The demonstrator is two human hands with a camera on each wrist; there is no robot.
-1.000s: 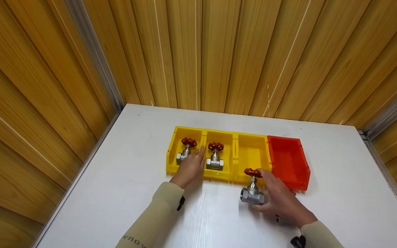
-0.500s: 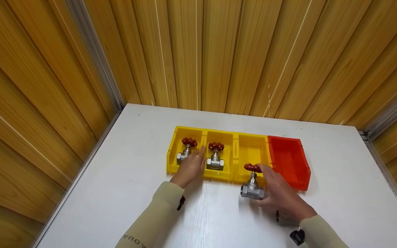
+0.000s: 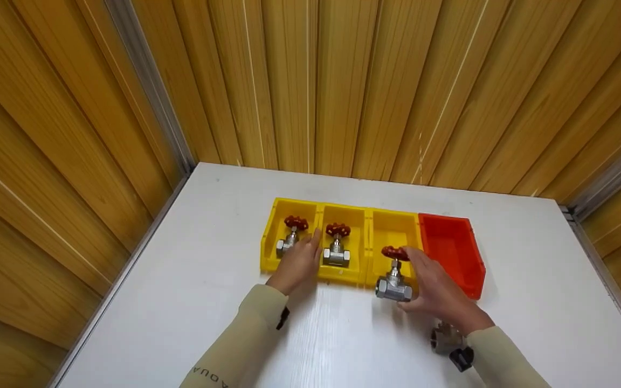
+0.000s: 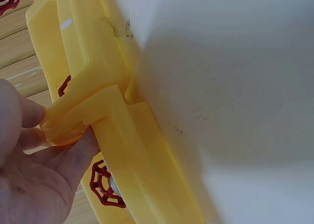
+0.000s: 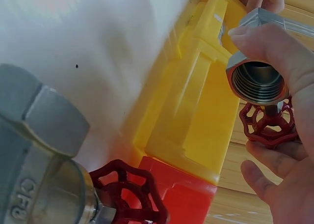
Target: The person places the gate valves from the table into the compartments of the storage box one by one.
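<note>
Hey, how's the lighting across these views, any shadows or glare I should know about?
Head: a soft shadow on the white table below the held valve; left wrist: a broad, soft-edged shadow across the white table, brighter at lower right; right wrist: bright glare in the upper left corner, though the CF8 lettering on the near valve is readable.

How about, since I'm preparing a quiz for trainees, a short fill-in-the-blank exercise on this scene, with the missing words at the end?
1. The valve held by the right hand has a handwheel coloured ____.
2. The left hand touches bins coloured ____.
3. In the head view, the red bin stands at the ____ end of the row of bins.
4. Counting the red one, the row has ____ bins.

Missing words: red; yellow; right; four.
</note>
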